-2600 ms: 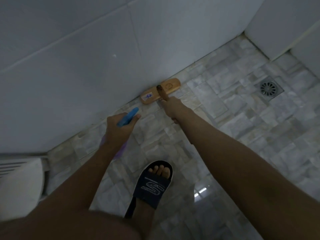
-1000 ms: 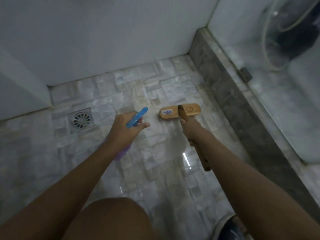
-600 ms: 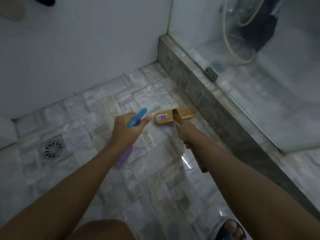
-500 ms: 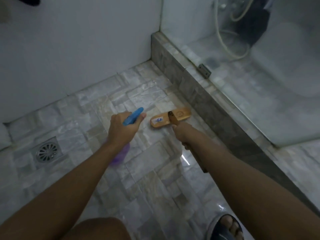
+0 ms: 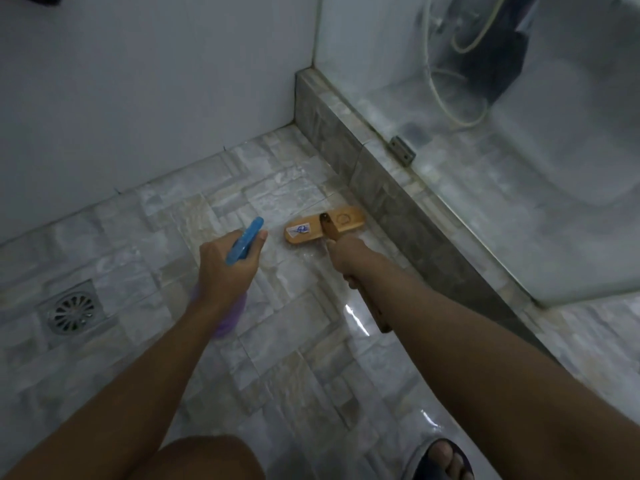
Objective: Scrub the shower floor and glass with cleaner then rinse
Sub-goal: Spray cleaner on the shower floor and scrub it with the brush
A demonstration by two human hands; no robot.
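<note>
right hand (image 5: pixel 348 252) gripping brush (image 5: pixel 325 225) handle, brush head lying on wet floor (image 5: pixel 284 341) just ahead beside curb (image 5: pixel 381 188), left hand (image 5: pixel 225 268) clutching spray bottle (image 5: pixel 244 240), drain (image 5: pixel 71 308) lying further left

1. The brush (image 5: pixel 325 226) rests on the floor (image 5: pixel 294 341), its head just beside the kerb (image 5: pixel 363 174) on its right.
2. The right hand (image 5: pixel 348 254) grips the brush just behind its head.
3. The left hand (image 5: pixel 225 268) holds a spray bottle (image 5: pixel 244 245) just left of the brush.
4. The drain (image 5: pixel 71 311) lies in the floor far left, well apart from both.
5. The glass panel (image 5: pixel 519 202) stands on the kerb; a hose (image 5: pixel 446 84) hangs behind it.
</note>
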